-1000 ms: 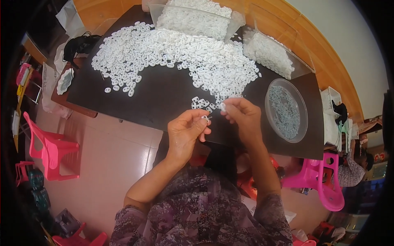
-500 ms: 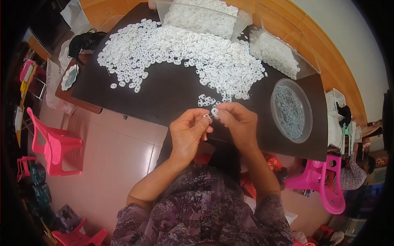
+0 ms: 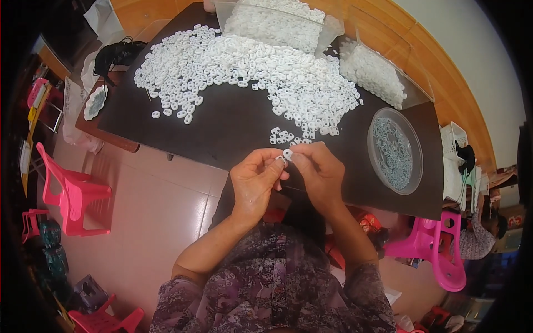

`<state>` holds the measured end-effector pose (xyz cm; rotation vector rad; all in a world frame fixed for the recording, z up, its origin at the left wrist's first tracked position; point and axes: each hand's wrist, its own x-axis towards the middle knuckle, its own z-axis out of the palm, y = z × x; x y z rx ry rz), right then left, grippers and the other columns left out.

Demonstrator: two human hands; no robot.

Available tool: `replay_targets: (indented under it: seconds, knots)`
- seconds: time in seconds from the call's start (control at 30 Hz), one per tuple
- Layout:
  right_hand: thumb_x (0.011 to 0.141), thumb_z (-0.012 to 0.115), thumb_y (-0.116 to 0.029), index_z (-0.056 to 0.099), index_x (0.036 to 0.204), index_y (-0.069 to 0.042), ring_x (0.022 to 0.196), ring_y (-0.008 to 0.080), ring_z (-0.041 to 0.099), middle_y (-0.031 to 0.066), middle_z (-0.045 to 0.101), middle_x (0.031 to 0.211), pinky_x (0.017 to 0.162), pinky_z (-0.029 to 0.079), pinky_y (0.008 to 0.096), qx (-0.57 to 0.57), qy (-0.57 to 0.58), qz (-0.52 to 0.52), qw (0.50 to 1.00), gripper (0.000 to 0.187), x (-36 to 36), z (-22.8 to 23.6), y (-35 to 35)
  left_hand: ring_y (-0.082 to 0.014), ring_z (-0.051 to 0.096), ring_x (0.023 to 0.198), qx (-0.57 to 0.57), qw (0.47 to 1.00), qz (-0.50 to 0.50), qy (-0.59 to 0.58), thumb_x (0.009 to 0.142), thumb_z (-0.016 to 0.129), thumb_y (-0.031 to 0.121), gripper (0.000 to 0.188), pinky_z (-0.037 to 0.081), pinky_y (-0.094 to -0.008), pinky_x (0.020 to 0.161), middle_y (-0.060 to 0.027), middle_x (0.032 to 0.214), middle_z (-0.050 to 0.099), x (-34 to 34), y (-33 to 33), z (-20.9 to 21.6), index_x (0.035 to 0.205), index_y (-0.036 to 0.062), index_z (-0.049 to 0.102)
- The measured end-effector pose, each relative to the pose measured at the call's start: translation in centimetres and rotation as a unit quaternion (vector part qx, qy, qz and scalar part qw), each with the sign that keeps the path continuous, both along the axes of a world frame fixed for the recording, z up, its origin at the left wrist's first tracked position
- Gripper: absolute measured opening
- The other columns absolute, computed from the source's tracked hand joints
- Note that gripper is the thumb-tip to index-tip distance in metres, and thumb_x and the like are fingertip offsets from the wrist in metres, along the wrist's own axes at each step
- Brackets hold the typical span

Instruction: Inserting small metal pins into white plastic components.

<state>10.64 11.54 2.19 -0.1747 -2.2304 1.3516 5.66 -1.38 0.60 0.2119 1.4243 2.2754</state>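
Pale pink tiles cover the floor (image 3: 161,222) below your dark desk (image 3: 239,119), and your hands meet just over its near edge. Your left hand (image 3: 251,180) pinches a small white piece (image 3: 280,159) between thumb and fingers, most of it covered by them. Your right hand (image 3: 320,175) pinches a white holed piece (image 3: 287,154) right beside it; you can't tell from here whether the two touch. Just beyond your fingertips lies a loose cluster of white pieces (image 3: 282,135). To the right sits a round clear bowl (image 3: 414,161) of small grey-blue metal parts (image 3: 393,155). Farther out, a broad white heap (image 3: 239,58) spreads across the desk, oval pieces showing at its left. Behind it stand two clear bins of white pieces, one at the back (image 3: 334,25), the other to its right (image 3: 415,89).
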Motion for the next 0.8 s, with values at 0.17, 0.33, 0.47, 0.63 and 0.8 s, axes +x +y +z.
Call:
replay_targets:
  seconds: [0.17,0.33,0.47,0.63,0.8]
  knots:
    - [0.084,0.060,-0.002,0.065,0.093,0.000,0.077,0.0116,0.058,0.0054,0.062,0.084,0.070,0.045,0.0240,0.026,0.007,0.007,1.000,0.010,-0.1,-0.2,0.0,-0.0104,0.061,0.068,0.019,1.000,0.003,-0.002,0.089,0.058,0.003,0.017,0.048,-0.0211,0.054,-0.0068,0.084,0.064,0.1,0.2,-0.2,0.104,-0.0048,0.060]
    - [0.084,0.059,0.000,0.065,0.093,0.000,0.077,0.0141,0.058,0.0067,0.061,0.085,0.071,0.046,0.0263,0.019,-0.012,0.013,1.000,0.011,0.0,-0.4,0.0,-0.0117,0.061,0.068,0.056,0.998,0.003,0.007,0.090,0.058,0.003,0.021,0.048,-0.0215,0.054,-0.0082,0.084,0.063,0.2,0.3,-0.5,0.108,-0.0066,0.059]
    - [0.077,0.062,0.001,0.065,0.094,-0.003,0.073,0.0220,0.057,0.0085,0.059,0.081,0.064,0.046,0.0314,0.073,0.056,0.018,0.996,0.017,-0.2,-0.9,0.0,-0.0125,0.061,0.068,0.043,0.999,0.007,-0.001,0.089,0.058,0.002,0.021,0.049,-0.0225,0.055,-0.0085,0.082,0.063,0.0,0.2,-0.5,0.107,-0.0070,0.059]
    - [0.073,0.068,0.002,0.064,0.100,-0.003,0.077,0.0194,0.057,0.0071,0.061,0.090,0.069,0.046,0.0297,0.136,0.058,0.033,0.988,0.028,-0.1,-0.5,-0.3,-0.0142,0.061,0.064,0.044,0.998,0.040,0.002,0.088,0.060,0.003,0.019,0.052,-0.0250,0.059,-0.0101,0.081,0.065,-0.2,0.3,-0.3,0.104,-0.0071,0.061]
    - [0.071,0.068,0.002,0.063,0.099,-0.004,0.077,0.0226,0.057,0.0089,0.062,0.090,0.069,0.045,0.0327,0.152,0.091,0.021,0.984,0.030,-0.1,-1.1,-0.1,-0.0120,0.060,0.064,0.062,0.997,0.028,-0.028,0.088,0.060,0.003,0.017,0.050,-0.0228,0.060,-0.0092,0.081,0.065,0.1,0.2,0.1,0.101,-0.0073,0.060]
